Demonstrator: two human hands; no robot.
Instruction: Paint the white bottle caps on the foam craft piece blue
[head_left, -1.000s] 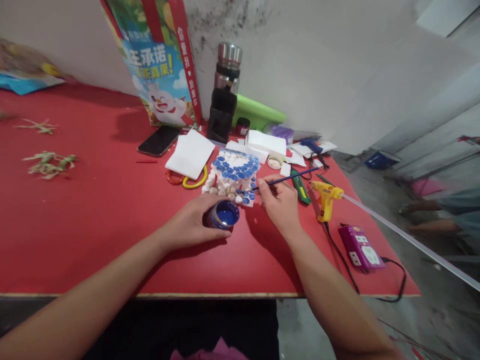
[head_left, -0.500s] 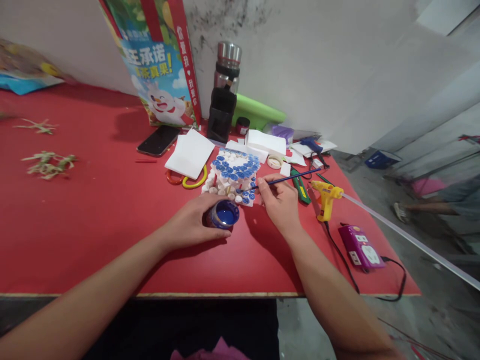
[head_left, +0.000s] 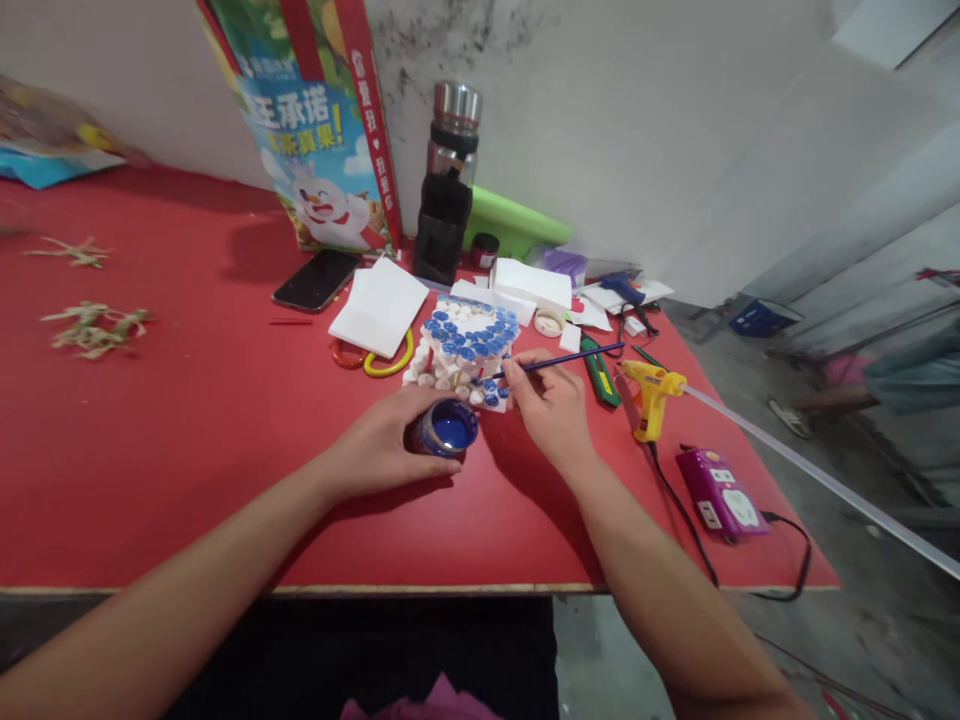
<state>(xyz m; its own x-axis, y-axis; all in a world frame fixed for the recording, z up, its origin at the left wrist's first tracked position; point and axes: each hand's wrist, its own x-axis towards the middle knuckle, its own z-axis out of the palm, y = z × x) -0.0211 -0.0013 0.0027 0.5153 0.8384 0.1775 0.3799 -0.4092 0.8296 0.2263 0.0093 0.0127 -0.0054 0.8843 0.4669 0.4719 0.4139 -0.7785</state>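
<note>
— Pinching what, on the right?
— A slim blue brush (head_left: 574,357). Grips it well down the shaft with the fingers of the right hand (head_left: 551,405), probably for fine control.
— Aimed which way?
— Leftward and slightly toward the person, tip down at the front discs of the craft piece (head_left: 474,325). Slants shallowly along its long axis, out rightward past the green cutter (head_left: 601,375). Touching or just short: impossible to tell.
— And on the left?
— Wraps the fingers of the left hand (head_left: 382,440) round a jar (head_left: 454,430) of blue paint, mouth upward, likely for steadiness and a short trip to the brush. Resting or lifted: cannot tell.
— And farther out?
— Sits on the red bench (head_left: 225,470), that craft piece, just beyond the jar and between both hands. Lies off to the right, nozzle leftward, a yellow glue gun (head_left: 654,395).
</note>
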